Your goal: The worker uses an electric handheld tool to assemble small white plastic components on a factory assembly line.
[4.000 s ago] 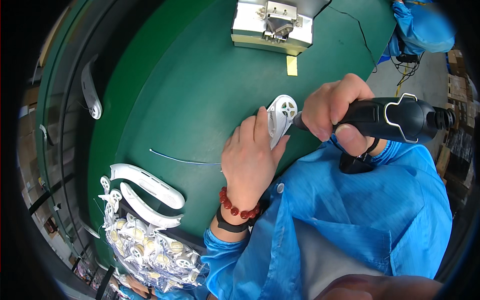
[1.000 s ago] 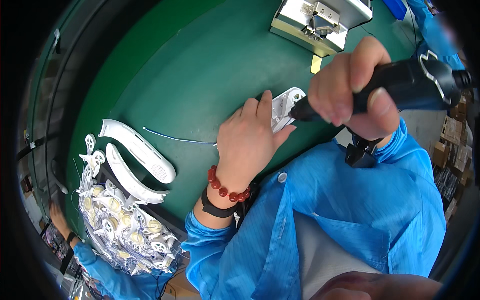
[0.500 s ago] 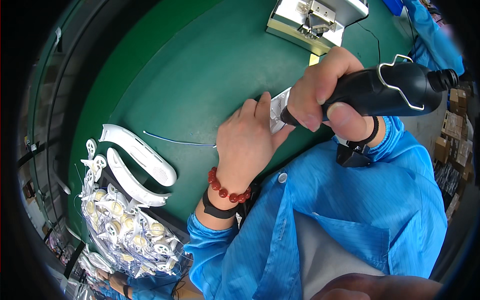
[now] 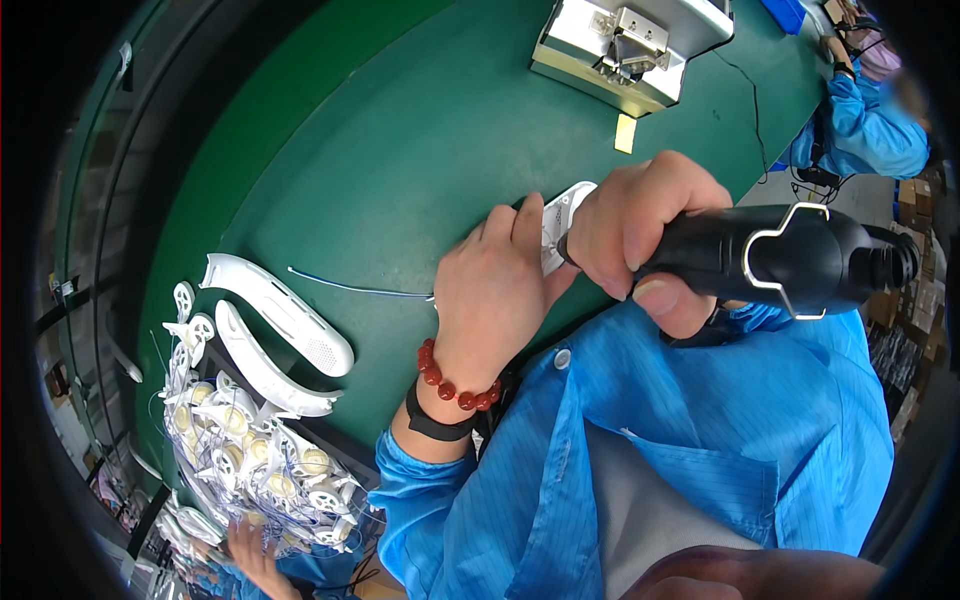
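My left hand [image 4: 490, 275] lies over a white plastic shell [image 4: 568, 208], its fingers wrapped round it and pressing it near the table. Most of that shell is hidden under both hands. A thin blue wire [image 4: 360, 289] runs out leftward from under the left hand. In my right hand [image 4: 650, 235] is a black electric screwdriver [image 4: 765, 262] with a metal hanging loop, gripped by its body. Its tip points at the shell, but my fingers cover it, so contact cannot be told. Two more curved white shells, one perforated [image 4: 285, 312] and one slimmer [image 4: 268, 368], lie left of my left hand.
A heap of white parts with wires [image 4: 245, 450] fills a dark tray at lower left, where another person's hand [image 4: 250, 555] reaches in. A metal fixture [image 4: 630, 55] stands at the back, near a yellow slip [image 4: 625, 133]. A co-worker's blue sleeve [image 4: 865, 130] is at upper right.
My right hand and the screwdriver have come down toward my body, the tool's rear end dropping most. My left hand has barely moved. The other person's hand has moved up to the heap.
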A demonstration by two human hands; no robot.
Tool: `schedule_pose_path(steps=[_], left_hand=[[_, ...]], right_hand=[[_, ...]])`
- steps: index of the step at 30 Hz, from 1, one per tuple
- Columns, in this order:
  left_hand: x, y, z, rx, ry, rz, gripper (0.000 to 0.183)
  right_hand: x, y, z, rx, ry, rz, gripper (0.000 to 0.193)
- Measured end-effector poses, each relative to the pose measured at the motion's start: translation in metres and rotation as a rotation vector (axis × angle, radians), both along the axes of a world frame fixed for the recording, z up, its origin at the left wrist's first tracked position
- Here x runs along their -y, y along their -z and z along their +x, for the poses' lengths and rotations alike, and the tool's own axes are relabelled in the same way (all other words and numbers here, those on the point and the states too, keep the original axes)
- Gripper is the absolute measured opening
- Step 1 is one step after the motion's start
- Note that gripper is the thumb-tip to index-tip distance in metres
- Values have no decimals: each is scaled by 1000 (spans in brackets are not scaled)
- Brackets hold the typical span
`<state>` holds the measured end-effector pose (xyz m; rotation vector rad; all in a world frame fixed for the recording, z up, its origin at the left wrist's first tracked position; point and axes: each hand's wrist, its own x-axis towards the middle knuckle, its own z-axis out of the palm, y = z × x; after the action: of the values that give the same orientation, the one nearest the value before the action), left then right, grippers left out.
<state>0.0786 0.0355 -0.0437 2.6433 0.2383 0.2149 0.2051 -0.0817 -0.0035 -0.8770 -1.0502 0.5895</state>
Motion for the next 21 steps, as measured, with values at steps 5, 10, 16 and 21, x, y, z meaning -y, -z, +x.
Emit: schedule_pose_path(steps=[5, 10, 16, 21], left_hand=[[-5, 4, -4, 5, -23, -40, 57], [-8, 1, 5, 53, -16, -12, 57], [-9, 5, 5, 32, -20, -22, 57], [-12, 2, 8, 42, -17, -25, 56]], right_hand=[[-8, 6, -2, 111, -14, 44, 31], [-5, 10, 5, -27, 11, 79, 30], [-4, 26, 15, -10, -65, 152, 33], [-8, 24, 15, -49, -58, 175, 32]])
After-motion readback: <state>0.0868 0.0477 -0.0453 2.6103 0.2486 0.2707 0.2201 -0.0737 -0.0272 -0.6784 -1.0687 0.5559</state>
